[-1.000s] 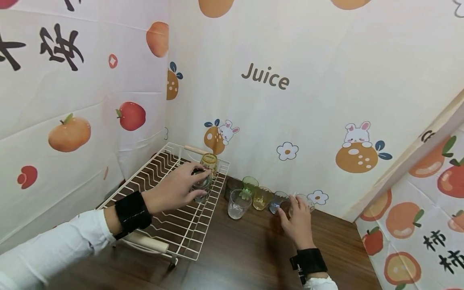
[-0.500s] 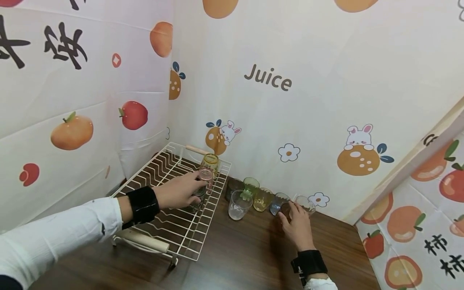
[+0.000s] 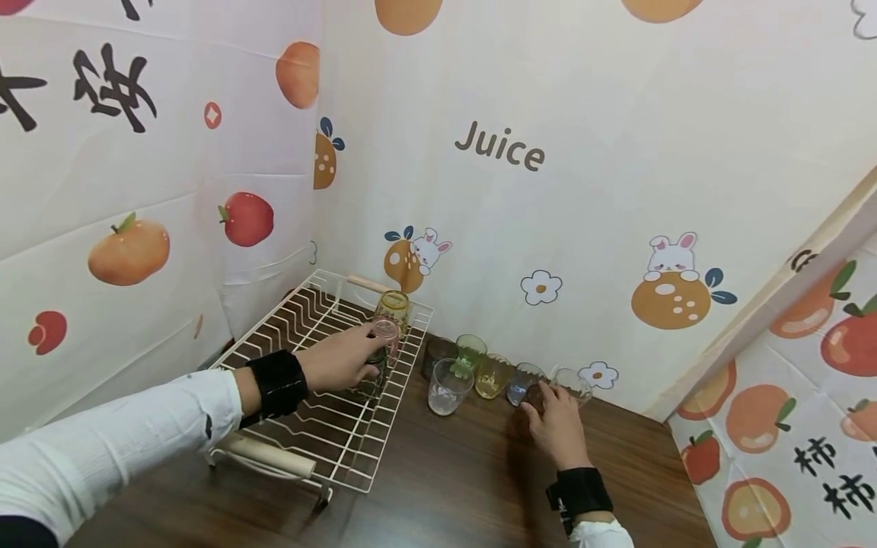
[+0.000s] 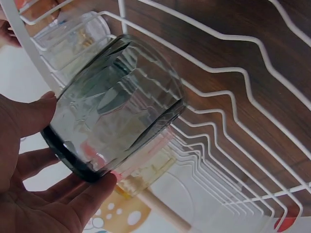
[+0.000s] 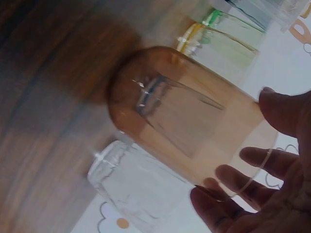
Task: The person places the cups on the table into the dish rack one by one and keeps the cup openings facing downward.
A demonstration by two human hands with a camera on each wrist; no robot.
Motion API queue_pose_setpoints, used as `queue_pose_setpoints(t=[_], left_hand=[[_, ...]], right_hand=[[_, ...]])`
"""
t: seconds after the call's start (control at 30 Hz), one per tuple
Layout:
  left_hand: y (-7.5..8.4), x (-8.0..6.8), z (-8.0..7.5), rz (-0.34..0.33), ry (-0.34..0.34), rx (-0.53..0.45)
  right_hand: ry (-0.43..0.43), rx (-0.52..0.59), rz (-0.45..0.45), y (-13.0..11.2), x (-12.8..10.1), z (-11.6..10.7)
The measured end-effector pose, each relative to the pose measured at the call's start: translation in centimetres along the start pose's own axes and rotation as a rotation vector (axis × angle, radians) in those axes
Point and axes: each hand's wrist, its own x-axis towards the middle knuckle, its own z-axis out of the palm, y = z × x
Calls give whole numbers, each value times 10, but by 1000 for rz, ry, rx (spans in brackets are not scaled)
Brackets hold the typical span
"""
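Two hands work over a dark wooden table (image 3: 438, 487). On the white wire rack (image 3: 322, 426), the left hand (image 3: 339, 359) curls around a grey ribbed glass (image 4: 114, 111) beside a pink one (image 3: 386, 335). Rightward, the right hand (image 3: 556, 422) grips an amber glass (image 5: 189, 116) among the row.

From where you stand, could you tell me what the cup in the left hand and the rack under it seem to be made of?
The grey cup looks like smoky tinted glass: see-through, faceted, glossy highlights. The rack looks like white-coated metal wire, thin bent rods, with what seem pale wooden handles.
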Motion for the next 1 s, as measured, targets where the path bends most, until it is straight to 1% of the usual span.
queue_pose_setpoints(t=[0.17,0.27,0.4,0.57,0.93,1.0], left_hand=[[-3,-3,4,-20,-2,-15],[-3,-3,7,-26,-6,-6],[-4,-3,9,-29,8,13],[-5,-5,7,-19,29,9],[-7,-5,6,-20,23,-8],[-7,-5,7,-14,28,2]], right_hand=[[-63,-49,-3,-4,3,-3],[-114,-79,3,-5,5,-5],[-166,-109,6,-7,9,-10],[-183,-115,-6,-11,13,-17],[-185,-109,-9,-10,15,-17],[-185,-107,-8,-10,15,-17]])
